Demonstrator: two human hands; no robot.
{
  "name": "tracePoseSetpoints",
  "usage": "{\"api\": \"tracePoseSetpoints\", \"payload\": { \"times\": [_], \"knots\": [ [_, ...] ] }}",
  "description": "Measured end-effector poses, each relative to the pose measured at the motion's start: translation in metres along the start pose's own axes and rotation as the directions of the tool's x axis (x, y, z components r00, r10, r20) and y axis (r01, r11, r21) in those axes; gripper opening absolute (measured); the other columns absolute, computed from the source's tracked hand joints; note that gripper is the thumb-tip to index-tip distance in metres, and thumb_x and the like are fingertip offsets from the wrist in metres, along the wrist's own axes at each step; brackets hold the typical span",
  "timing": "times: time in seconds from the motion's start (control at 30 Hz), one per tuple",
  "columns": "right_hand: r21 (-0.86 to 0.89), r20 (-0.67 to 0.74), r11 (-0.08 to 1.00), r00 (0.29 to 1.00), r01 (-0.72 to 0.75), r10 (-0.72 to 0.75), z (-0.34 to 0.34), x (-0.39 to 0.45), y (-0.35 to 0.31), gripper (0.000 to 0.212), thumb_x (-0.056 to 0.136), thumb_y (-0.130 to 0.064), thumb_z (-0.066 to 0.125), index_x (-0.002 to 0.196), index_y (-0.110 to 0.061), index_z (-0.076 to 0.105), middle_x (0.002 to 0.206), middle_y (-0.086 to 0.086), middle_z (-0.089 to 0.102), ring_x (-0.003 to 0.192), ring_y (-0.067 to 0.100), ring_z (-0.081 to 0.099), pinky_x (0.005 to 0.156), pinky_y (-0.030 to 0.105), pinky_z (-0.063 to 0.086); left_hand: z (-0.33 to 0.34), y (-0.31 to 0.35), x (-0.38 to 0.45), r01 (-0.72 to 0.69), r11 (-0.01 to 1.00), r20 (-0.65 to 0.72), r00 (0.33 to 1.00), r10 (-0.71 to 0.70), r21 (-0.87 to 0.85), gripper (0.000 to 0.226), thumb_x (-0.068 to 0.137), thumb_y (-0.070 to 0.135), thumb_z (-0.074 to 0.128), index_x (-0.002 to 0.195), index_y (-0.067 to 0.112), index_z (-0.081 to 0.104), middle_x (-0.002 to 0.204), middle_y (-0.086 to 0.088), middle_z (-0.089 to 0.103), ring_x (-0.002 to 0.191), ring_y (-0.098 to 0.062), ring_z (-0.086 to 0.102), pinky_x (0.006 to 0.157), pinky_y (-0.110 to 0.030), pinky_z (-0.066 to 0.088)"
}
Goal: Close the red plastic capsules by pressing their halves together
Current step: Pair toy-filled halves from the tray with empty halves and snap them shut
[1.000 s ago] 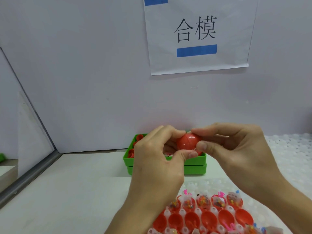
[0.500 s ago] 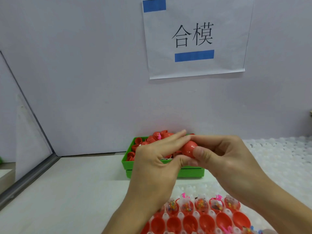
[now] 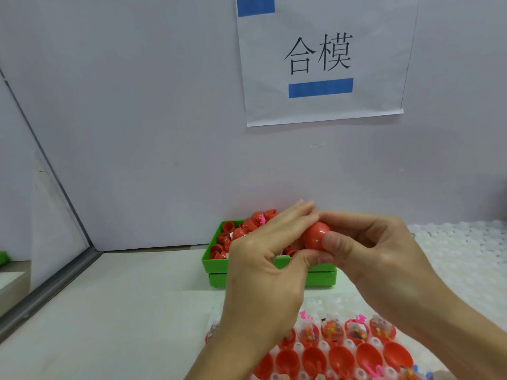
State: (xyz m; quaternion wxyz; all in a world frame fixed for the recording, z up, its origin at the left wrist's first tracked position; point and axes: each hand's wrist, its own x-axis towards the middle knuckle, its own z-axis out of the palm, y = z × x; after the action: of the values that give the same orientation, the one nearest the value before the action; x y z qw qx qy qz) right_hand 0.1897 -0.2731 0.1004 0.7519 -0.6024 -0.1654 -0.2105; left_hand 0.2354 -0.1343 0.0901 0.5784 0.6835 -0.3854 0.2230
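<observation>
A red plastic capsule (image 3: 315,237) is held in the air between both hands, above the green bin (image 3: 271,278). My left hand (image 3: 263,259) covers its left side, fingers laid over the top and thumb pressed underneath. My right hand (image 3: 367,248) pinches its right side, with the thumb on the capsule's front. The seam between the halves is hidden by my fingers. Several open red capsule halves (image 3: 367,357), some filled with small toys and sweets, sit in a white tray (image 3: 323,344) at the bottom of the view.
The green bin by the wall holds a heap of loose red capsule halves (image 3: 233,234). White bubbled trays (image 3: 461,256) cover the table at the right. A paper sign (image 3: 321,58) hangs on the wall. A metal-edged partition (image 3: 55,283) borders the left.
Both hands have dropped slightly in the frame and pressed closer around the capsule; my left fingers now lie over its top, so less of it shows.
</observation>
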Motion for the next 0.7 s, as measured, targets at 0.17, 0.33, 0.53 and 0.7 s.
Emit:
{"api": "tracePoseSetpoints", "payload": {
  "times": [0.17, 0.33, 0.53, 0.7],
  "knots": [
    [-0.029, 0.036, 0.999, 0.999, -0.034, 0.035, -0.012, 0.003, -0.007, 0.066, 0.052, -0.040, 0.094, 0.111, -0.019, 0.074, 0.109, 0.012, 0.075, 0.101, 0.028, 0.072, 0.079, 0.024, 0.057, -0.001, 0.007, 0.003, 0.031, 0.999, 0.013, 0.999, -0.031, 0.036, 0.044, 0.076, 0.031, 0.077, 0.118, 0.040, 0.069, 0.122, 0.021, 0.059, 0.116, -0.012, 0.062, 0.087, -0.031, 0.057],
    [-0.131, 0.035, 0.991, 0.999, -0.022, 0.027, -0.013, 0.002, -0.008, 0.045, 0.071, -0.032, 0.083, 0.113, -0.021, 0.073, 0.111, 0.006, 0.074, 0.104, 0.024, 0.072, 0.083, 0.025, 0.057, -0.005, 0.010, 0.004, 0.037, 0.996, -0.003, 0.999, -0.037, 0.077, 0.019, 0.083, 0.037, 0.072, 0.097, 0.035, 0.060, 0.098, 0.011, 0.065, 0.092, -0.018, 0.066, 0.076, -0.036, 0.056],
    [-0.404, -0.091, 0.912, 0.990, 0.066, -0.112, -0.008, 0.003, -0.009, 0.039, 0.080, 0.010, 0.070, 0.089, -0.028, 0.076, 0.083, -0.005, 0.078, 0.077, 0.012, 0.075, 0.071, 0.015, 0.056, -0.005, 0.001, 0.004, 0.278, 0.942, 0.099, 0.960, -0.263, -0.189, 0.019, 0.081, 0.026, 0.069, 0.101, 0.024, 0.067, 0.096, 0.003, 0.074, 0.095, -0.014, 0.070, 0.084, -0.039, 0.059],
    [-0.456, -0.073, 0.884, 0.986, 0.099, -0.148, -0.006, 0.001, -0.007, 0.036, 0.076, 0.007, 0.075, 0.085, -0.028, 0.075, 0.080, -0.005, 0.078, 0.075, 0.011, 0.074, 0.072, 0.019, 0.058, -0.004, -0.004, 0.005, 0.366, 0.875, 0.144, 0.930, -0.337, -0.316, 0.024, 0.084, 0.030, 0.072, 0.104, 0.018, 0.070, 0.095, -0.009, 0.073, 0.090, -0.021, 0.073, 0.073, -0.032, 0.060]
  ]
}}
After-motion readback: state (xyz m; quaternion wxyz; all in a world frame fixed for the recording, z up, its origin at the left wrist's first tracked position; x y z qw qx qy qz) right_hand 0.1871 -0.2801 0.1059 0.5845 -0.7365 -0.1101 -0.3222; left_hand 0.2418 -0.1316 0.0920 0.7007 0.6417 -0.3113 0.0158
